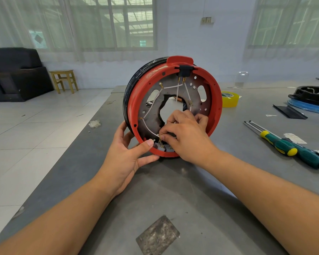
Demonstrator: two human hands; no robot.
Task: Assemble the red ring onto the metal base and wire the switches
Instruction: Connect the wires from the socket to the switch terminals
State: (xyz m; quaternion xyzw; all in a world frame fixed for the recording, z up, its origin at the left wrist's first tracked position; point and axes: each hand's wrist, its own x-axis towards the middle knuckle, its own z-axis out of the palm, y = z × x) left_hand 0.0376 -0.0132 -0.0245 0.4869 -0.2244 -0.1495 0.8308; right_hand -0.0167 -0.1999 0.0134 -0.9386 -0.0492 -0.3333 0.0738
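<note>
The red ring [216, 100] stands on edge on the grey table, fitted around the metal base [149, 109], with a black drum behind it. White wires [170, 87] run across the base from a black connector [185, 69] at the top to brass terminals. Two grey switches [161, 147] sit at the ring's bottom. My left hand [126, 157] grips the ring's lower left rim, thumb on the front. My right hand [184, 134] pinches a white wire end at a brass terminal just above the switches.
Two green-and-yellow screwdrivers [291, 148] lie to the right. A yellow tape roll [230, 99] sits behind the ring. A black part on a blue ring [311, 100] is at the far right. A grey metal plate [157, 234] lies near the front edge; the table's left edge drops to tiled floor.
</note>
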